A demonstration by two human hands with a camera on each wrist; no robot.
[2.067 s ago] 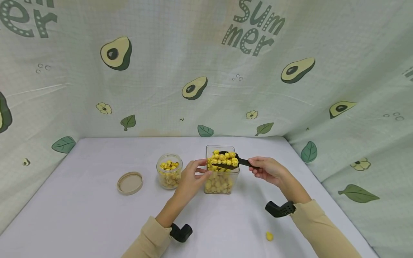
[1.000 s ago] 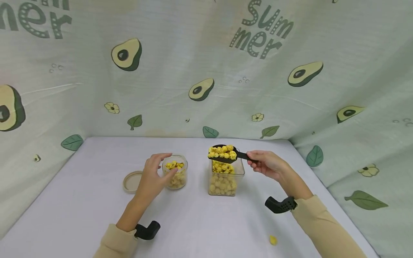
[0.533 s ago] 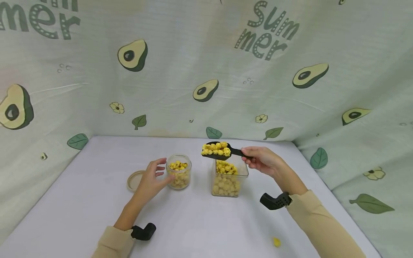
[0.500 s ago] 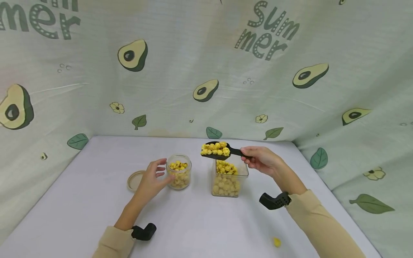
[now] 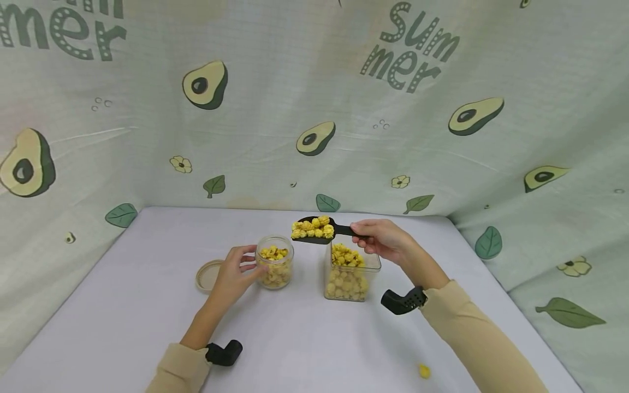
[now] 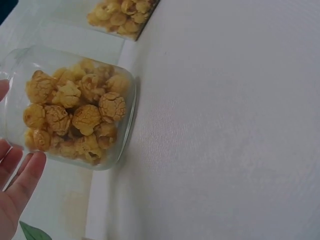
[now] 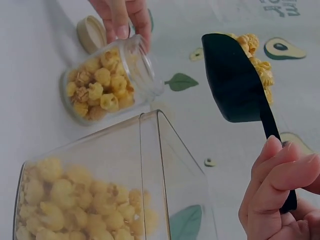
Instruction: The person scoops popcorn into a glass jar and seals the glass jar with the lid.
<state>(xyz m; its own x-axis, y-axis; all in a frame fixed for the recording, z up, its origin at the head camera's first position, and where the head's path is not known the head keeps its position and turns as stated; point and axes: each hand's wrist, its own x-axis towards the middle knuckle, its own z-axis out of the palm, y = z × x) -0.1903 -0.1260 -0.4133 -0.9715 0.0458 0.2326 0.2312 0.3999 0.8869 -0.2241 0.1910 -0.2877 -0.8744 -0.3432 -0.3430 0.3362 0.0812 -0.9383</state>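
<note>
My right hand (image 5: pixel 380 237) grips the handle of a black scoop (image 5: pixel 342 230), whose bowl is heaped with yellow popcorn (image 5: pixel 314 228). The loaded bowl is up in the air, between a square clear container (image 5: pixel 346 284) and a round glass jar (image 5: pixel 276 275). Both vessels are partly filled with popcorn. At the jar's left side, my left hand (image 5: pixel 236 275) holds it near the neck, thumb in front and fingers behind. The left wrist view shows the jar's popcorn (image 6: pixel 75 110) close up. From below, the right wrist view shows the scoop's underside (image 7: pixel 232 80) and the jar tilted by the camera angle.
A round beige lid (image 5: pixel 207 275) lies left of the jar, partly behind the left hand. One yellow popcorn piece (image 5: pixel 424 371) is on the white tabletop (image 5: pixel 314 349) near the front right. A printed cloth (image 5: pixel 265 82) hangs behind the table.
The right hand has lifted the loaded scoop out of the square container and moved it left toward the jar. My left hand has left the container and taken hold of the jar.
</note>
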